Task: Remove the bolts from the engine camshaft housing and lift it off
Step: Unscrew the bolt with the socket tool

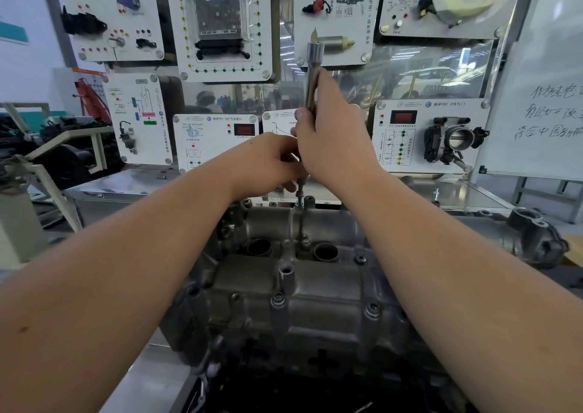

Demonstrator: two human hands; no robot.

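The grey camshaft housing lies on the bench below me, with two round bores and several bolts standing in its bosses. My right hand grips a long silver extension bar held upright over the housing's far edge. Its lower end reaches down to a bolt at that edge. My left hand curls its fingers around the bar's lower part, just above that bolt. The exact contact with the bolt head is partly hidden by my fingers.
Behind the engine stands a display wall of white training panels with mounted parts, including a throttle body. A whiteboard leans at the right. A metal bench top runs behind the housing, and another grey casting sits at the right.
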